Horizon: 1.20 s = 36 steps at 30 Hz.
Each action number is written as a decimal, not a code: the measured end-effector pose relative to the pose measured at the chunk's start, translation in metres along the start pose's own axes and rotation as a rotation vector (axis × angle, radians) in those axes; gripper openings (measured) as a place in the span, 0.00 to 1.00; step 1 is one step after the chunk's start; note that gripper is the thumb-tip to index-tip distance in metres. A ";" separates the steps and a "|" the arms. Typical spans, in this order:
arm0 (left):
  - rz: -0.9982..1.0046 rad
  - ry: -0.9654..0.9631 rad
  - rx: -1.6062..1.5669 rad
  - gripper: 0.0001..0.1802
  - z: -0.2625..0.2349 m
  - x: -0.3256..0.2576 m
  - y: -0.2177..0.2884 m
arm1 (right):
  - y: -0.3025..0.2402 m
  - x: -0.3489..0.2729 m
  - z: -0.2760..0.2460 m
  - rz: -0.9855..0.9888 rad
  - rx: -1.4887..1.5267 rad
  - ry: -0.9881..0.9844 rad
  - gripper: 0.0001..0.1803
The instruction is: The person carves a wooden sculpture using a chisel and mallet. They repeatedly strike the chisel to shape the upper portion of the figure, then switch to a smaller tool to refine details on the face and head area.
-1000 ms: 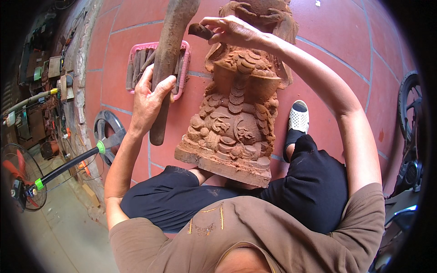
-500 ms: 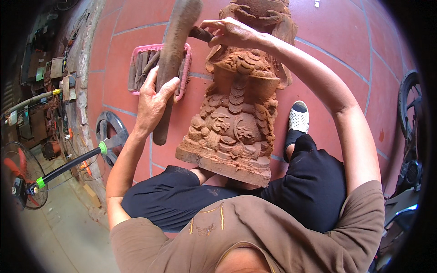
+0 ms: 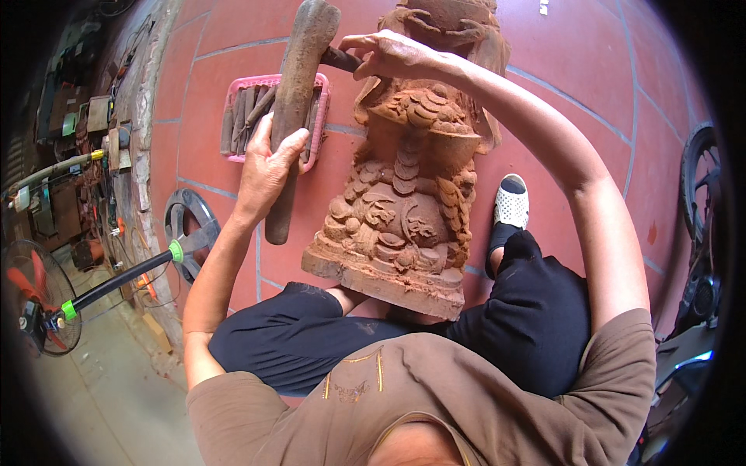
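My left hand [image 3: 268, 171] is closed round a long wooden mallet [image 3: 298, 85], a club-like piece that is held slanting, its thick end at the far side. A chisel [image 3: 339, 60] with a dark handle is gripped in my right hand [image 3: 392, 56]; its butt end meets or nearly meets the mallet's side. The chisel's blade is hidden by my fingers. Below my right forearm lies a carved reddish-brown wooden statue [image 3: 404, 210], its base toward me, with coins and round shapes in relief and wood dust over it.
A pink plastic basket [image 3: 232, 116] of chisels [image 3: 245, 113] stands left of the statue on red floor tiles [image 3: 575, 70]. A fan [image 3: 43, 295] and a black wheel-shaped base [image 3: 190, 233] are at left. My foot in a white shoe [image 3: 511, 207] rests right of the statue.
The mallet, blurred at its top earlier, now looks sharp, and its thick end has shifted slightly left and toward me. My right hand and the chisel have barely moved.
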<state>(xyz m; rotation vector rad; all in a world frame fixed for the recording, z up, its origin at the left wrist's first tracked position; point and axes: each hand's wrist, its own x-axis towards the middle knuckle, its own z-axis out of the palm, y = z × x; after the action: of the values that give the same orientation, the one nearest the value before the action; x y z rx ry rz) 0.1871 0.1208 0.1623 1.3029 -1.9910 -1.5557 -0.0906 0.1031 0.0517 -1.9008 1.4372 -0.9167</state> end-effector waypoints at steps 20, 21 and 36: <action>0.014 0.035 -0.086 0.15 -0.006 0.008 -0.010 | 0.008 0.013 0.001 -0.002 -0.021 -0.020 0.29; 0.004 0.000 -0.053 0.15 -0.005 0.011 -0.009 | 0.010 0.013 -0.001 0.004 -0.033 -0.033 0.30; -0.035 0.010 -0.099 0.14 -0.016 0.017 -0.012 | 0.019 0.017 0.001 0.087 0.071 -0.066 0.29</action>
<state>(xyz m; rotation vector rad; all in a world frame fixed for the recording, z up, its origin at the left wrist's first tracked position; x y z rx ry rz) 0.1942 0.0976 0.1527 1.3116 -1.8692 -1.6377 -0.0973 0.0819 0.0388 -1.7863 1.4184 -0.8448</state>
